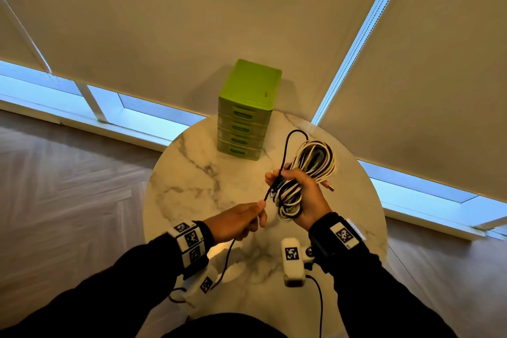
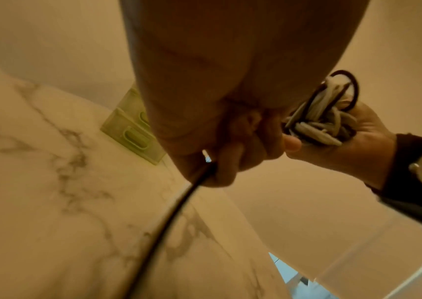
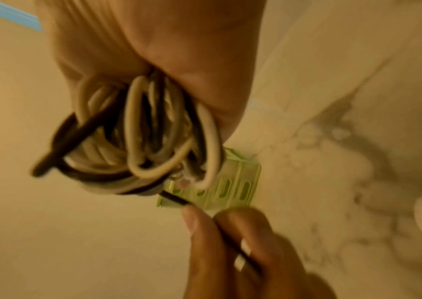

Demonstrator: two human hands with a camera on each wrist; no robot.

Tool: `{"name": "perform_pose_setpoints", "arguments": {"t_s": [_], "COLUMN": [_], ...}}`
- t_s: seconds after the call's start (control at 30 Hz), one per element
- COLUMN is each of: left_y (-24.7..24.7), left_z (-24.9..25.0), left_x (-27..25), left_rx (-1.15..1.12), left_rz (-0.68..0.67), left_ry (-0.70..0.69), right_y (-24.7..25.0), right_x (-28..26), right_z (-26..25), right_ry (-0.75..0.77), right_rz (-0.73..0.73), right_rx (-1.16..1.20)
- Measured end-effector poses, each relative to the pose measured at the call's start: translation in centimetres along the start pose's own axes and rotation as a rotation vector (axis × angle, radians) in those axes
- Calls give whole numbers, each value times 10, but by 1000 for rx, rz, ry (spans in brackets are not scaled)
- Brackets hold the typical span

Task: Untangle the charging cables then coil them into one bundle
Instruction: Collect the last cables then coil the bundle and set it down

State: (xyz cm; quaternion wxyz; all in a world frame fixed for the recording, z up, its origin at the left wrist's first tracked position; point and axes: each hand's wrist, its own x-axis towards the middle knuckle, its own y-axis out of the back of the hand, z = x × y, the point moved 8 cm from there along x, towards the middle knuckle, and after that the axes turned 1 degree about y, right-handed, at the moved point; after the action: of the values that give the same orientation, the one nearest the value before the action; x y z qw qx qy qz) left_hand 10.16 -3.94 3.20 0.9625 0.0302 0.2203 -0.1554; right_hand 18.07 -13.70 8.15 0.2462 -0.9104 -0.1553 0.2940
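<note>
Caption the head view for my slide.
Right hand grips the coiled cable bundle while left hand pinches the black cable.

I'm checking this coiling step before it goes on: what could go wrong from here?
The black cable runs taut from the left hand to the bundle held by the right hand; a hard pull may tighten a snag. Loose white loops stick out of the grip and could slip free. The black tail hangs past the table edge and might catch.
</note>
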Motion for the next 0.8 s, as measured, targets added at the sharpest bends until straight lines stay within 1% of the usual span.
{"name": "perform_pose_setpoints", "arguments": {"t_s": [0.1, 0.17, 0.2, 0.27, 0.37, 0.43, 0.5, 0.57, 0.6, 0.63, 0.67, 0.73, 0.8], "left_y": [6, 18, 26, 43, 67, 81, 98, 115, 123, 129, 134, 136, 119], "left_z": [9, 12, 13, 16, 17, 19, 22, 32, 37, 41, 41, 38, 34], "left_x": [1, 1, 1, -1, -4, -8, -12, -19, -21, -24, -24, -21, -13], "left_rx": [82, 153, 197, 315, 471, 568, 727, 904, 940, 916, 838, 596, 283], "left_rz": [68, 133, 174, 226, 223, 229, 285, 376, 417, 445, 465, 487, 450], "left_ry": [-30, -59, -79, -97, -87, -107, -116, -123, -143, -169, -195, -215, -186], "right_y": [-15, -19, -19, -18, -12, -9, -3, 2, 6, 10, 13, 18, 16], "right_x": [-6, -8, -10, -11, -17, -21, -25, -29, -30, -30, -31, -30, -26], "right_z": [3, -2, -4, -5, 0, 4, 5, 3, 3, 4, 5, 12, 18], "right_ry": [-12, 24, 28, -10, -138, -201, -238, -248, -242, -236, -235, -244, -201], "right_rz": [-88, -129, -135, -158, -196, -223, -212, -193, -180, -162, -147, -114, -69], "right_rx": [196, 246, 229, 132, -48, -196, -318, -436, -505, -571, -623, -671, -704]}}
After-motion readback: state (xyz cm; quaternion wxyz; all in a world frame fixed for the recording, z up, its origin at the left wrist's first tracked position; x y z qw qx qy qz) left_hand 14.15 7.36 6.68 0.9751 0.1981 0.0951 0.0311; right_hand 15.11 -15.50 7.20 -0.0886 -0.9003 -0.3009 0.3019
